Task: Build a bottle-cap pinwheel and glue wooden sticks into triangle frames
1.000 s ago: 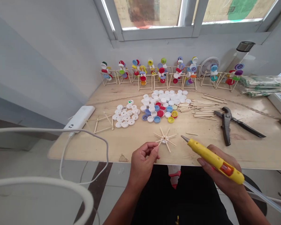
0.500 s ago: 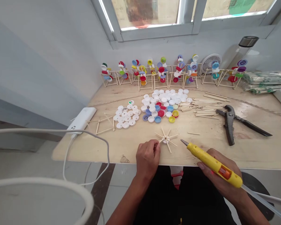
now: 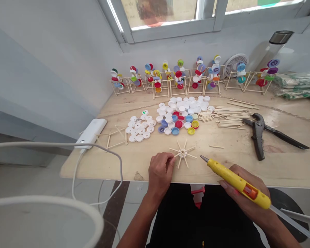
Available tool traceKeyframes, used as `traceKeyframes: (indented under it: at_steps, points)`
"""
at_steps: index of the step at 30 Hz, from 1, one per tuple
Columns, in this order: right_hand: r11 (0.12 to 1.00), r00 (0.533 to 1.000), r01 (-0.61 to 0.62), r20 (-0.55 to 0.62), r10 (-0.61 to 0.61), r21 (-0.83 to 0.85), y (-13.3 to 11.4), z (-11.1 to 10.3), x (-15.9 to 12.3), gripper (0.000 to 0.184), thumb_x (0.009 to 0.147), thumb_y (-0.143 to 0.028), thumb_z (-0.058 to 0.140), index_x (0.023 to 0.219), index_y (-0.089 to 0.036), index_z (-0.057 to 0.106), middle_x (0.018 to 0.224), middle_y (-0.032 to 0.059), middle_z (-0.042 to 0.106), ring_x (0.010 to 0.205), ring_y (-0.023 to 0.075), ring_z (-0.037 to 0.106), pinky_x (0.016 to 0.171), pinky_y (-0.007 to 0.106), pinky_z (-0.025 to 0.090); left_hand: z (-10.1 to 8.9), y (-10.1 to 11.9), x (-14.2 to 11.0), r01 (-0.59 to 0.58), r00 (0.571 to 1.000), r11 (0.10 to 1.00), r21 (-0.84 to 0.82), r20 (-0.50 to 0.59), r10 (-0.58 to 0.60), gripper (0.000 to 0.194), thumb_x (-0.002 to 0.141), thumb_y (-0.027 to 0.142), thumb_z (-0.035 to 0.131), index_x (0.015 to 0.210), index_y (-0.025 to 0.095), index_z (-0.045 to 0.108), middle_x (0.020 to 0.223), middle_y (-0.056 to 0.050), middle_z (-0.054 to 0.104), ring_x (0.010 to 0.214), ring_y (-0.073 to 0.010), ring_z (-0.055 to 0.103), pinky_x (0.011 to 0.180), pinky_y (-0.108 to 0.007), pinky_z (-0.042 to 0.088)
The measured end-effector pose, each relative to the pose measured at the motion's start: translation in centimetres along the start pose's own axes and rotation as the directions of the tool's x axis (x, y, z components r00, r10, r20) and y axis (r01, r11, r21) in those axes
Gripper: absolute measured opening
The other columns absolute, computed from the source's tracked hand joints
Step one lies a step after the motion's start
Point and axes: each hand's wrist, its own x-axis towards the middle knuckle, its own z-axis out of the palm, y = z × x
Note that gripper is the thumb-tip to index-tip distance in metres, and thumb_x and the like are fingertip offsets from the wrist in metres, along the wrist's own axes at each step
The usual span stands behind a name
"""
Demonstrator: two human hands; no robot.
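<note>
Near the table's front edge lies a star-shaped wheel (image 3: pixel 182 153), several thin wooden sticks set around a white bottle cap. My left hand (image 3: pixel 161 171) pinches the tip of one stick on its left side. In my right hand (image 3: pixel 248 193) is a yellow hot glue gun (image 3: pixel 228 175) with a metal nozzle pointing left toward the wheel, apart from it. A clear tube or glue stick runs out of its rear end. To the right of the wheel lies one short stick (image 3: pixel 216 146). Behind are white caps (image 3: pixel 141 127) with holes and a pile of mixed caps (image 3: pixel 179 115).
Black-handled cutters (image 3: pixel 259 134) lie at the right, beside loose wooden sticks (image 3: pixel 234 115). Finished cap-and-stick wheels (image 3: pixel 179 77) on frames line the back wall. A stick frame (image 3: pixel 112 136) and a white power strip (image 3: pixel 91 132) sit left, with a cable (image 3: pixel 120 162) looping off the edge.
The wheel has turned a little, its sticks now lying at other angles. My left hand still holds one stick, and the glue gun stays beside the wheel. The view has shifted slightly.
</note>
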Motion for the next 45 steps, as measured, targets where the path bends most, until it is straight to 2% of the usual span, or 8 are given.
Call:
traceKeyframes:
  at_steps: [10,24,34,45]
  points:
    - [0.999,1.000,-0.026,0.010,0.026,0.018,-0.02,-0.06,0.16,0.023,0.083,-0.039,0.060,0.071,-0.022,0.051,0.061,-0.0043,0.052,0.050,0.0093,0.050,0.046,0.024,0.037,-0.03,-0.39,0.08,-0.035,0.999,0.997,0.072,0.022,0.034,0.012,0.088,0.022,0.049,0.079,0.019,0.057,0.074,-0.002,0.063,0.072,-0.0172,0.055,0.071,-0.031,0.040]
    - [0.999,1.000,0.026,-0.011,-0.026,0.030,0.27,0.08,0.07,0.022,0.083,-0.037,0.060,0.071,-0.022,0.050,0.061,-0.0036,0.051,0.050,0.0102,0.050,0.047,0.024,0.037,-0.11,-0.28,0.31,-0.068,0.997,0.990,0.123,0.050,0.062,0.013,0.088,0.020,0.047,0.078,0.021,0.057,0.075,-0.002,0.065,0.072,-0.0176,0.056,0.070,-0.031,0.039]
    - [0.999,1.000,0.025,0.004,-0.026,0.048,0.24,0.02,0.00,0.018,0.083,-0.035,0.061,0.074,-0.022,0.051,0.063,-0.0029,0.053,0.053,0.0099,0.050,0.049,0.024,0.039,0.04,-0.32,0.45,-0.087,0.995,0.986,0.143,0.059,0.079,0.014,0.088,0.019,0.046,0.078,0.021,0.056,0.075,-0.002,0.065,0.071,-0.0175,0.056,0.069,-0.031,0.038]
    - [0.999,0.999,0.035,-0.004,-0.035,0.027,0.01,-0.06,0.08,0.023,0.083,-0.037,0.060,0.071,-0.022,0.049,0.062,-0.0038,0.051,0.052,0.0092,0.049,0.049,0.024,0.038,-0.25,-0.27,0.91,-0.103,0.989,0.985,0.140,0.119,0.086,0.017,0.088,0.017,0.045,0.073,0.021,0.053,0.071,-0.001,0.062,0.071,-0.0179,0.055,0.068,-0.031,0.038]
